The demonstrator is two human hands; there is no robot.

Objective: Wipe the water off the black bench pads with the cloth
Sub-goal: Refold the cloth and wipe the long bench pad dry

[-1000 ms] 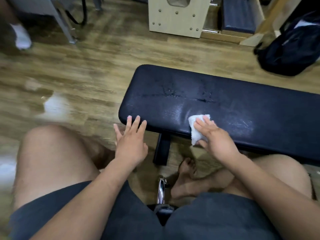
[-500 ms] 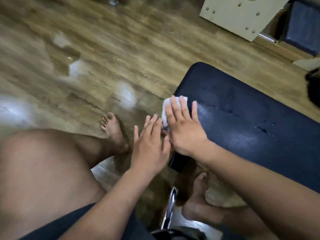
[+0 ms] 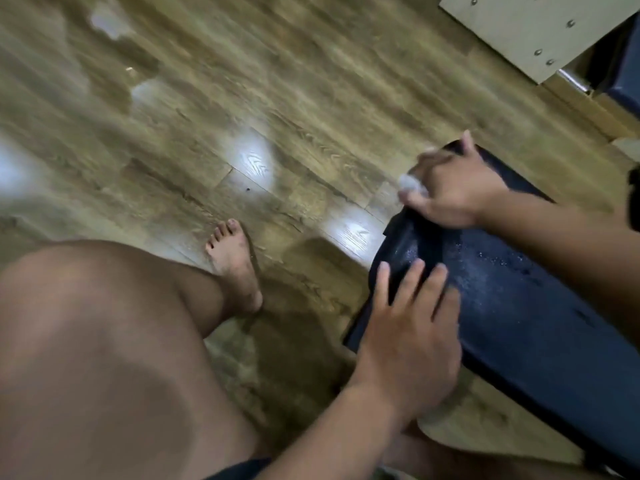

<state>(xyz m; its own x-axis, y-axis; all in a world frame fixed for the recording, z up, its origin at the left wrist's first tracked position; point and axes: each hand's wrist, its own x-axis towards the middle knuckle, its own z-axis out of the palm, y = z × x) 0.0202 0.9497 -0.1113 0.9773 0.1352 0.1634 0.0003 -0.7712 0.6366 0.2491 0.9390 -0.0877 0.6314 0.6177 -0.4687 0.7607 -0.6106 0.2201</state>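
Observation:
The black bench pad [image 3: 519, 317] runs from the middle right down to the lower right, with water droplets scattered on its surface. My right hand [image 3: 453, 188] presses a small white cloth [image 3: 410, 185] onto the pad's far left end; most of the cloth is hidden under the fingers. My left hand [image 3: 412, 337] lies flat on the pad's near corner, fingers spread and holding nothing.
A wooden plank floor [image 3: 242, 116] with bright light reflections fills the left and centre. My bare left knee [image 3: 104, 341] and foot [image 3: 235, 265] are at lower left. A pale wooden box with metal studs [image 3: 526, 26] stands at the top right.
The view has swung left and tilted. My right hand carried the cloth from the pad's near edge to its left end. My left hand moved from beside the pad onto its near corner.

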